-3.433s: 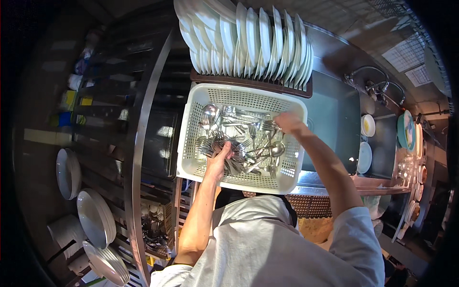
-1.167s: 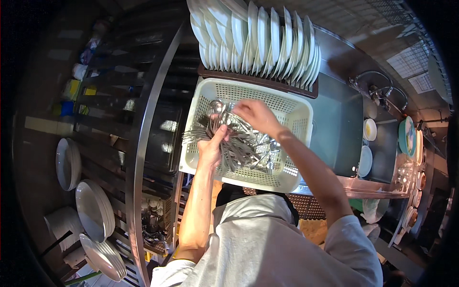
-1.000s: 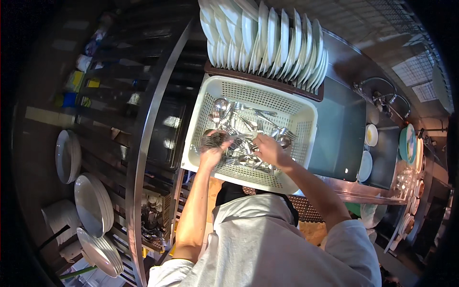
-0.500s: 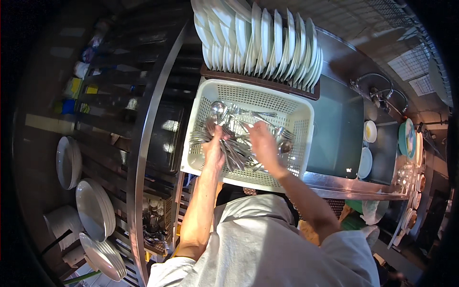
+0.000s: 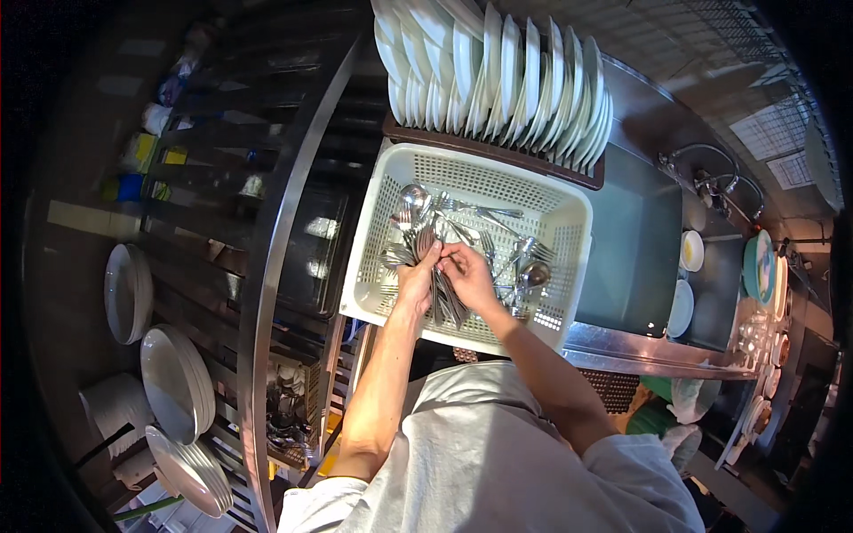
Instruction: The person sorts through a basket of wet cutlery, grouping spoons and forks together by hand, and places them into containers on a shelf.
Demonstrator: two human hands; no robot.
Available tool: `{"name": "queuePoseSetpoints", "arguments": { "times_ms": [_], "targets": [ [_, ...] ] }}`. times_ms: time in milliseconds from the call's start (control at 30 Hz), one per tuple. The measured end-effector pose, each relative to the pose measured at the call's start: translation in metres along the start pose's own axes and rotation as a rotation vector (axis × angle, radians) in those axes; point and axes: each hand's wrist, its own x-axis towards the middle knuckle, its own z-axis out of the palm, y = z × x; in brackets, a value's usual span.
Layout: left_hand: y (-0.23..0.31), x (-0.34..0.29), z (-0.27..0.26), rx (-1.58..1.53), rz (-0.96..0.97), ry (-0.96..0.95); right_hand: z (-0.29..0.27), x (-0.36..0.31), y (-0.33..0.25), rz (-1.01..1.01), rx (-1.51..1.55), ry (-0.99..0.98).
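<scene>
A bunch of metal forks (image 5: 425,242) is gripped in my left hand (image 5: 415,282), tines up and handles hanging below it, over the left part of a white perforated plastic basket (image 5: 571,266). My right hand (image 5: 470,279) is closed beside it, fingertips drawn together against the bunch. What those fingertips hold is hidden. Loose cutlery lies on the basket floor around both hands: a large round spoon (image 5: 414,196) near the far left, another spoon (image 5: 534,274) to the right, and several forks (image 5: 538,250) next to it.
Behind the basket a brown rack (image 5: 569,176) holds many white plates standing on edge (image 5: 511,80). A sink basin with water (image 5: 626,249) lies to the right, with a faucet (image 5: 711,182) beyond. Stacked white plates (image 5: 178,382) sit on shelving at left, past a metal rail (image 5: 280,240).
My right hand has moved left from over the cutlery to meet the bunch of forks. My left hand has shifted slightly right, still gripping them. The whole view has shifted a little.
</scene>
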Motion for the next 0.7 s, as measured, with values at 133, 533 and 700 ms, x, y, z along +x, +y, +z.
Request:
{"name": "queuePoseSetpoints", "arguments": {
  "times_ms": [133,533,700],
  "targets": [
    [-0.005,0.005,-0.014,-0.12,0.073,0.077,0.025,-0.022,-0.024,-0.393,-0.649,0.124],
    [0.01,0.002,-0.032,-0.023,0.055,0.057,-0.072,-0.001,0.015,-0.169,-1.243,0.278],
    [-0.004,0.014,-0.061,-0.071,0.075,0.038,-0.062,0.023,0.004,-0.146,-1.19,0.15]
  ]
}}
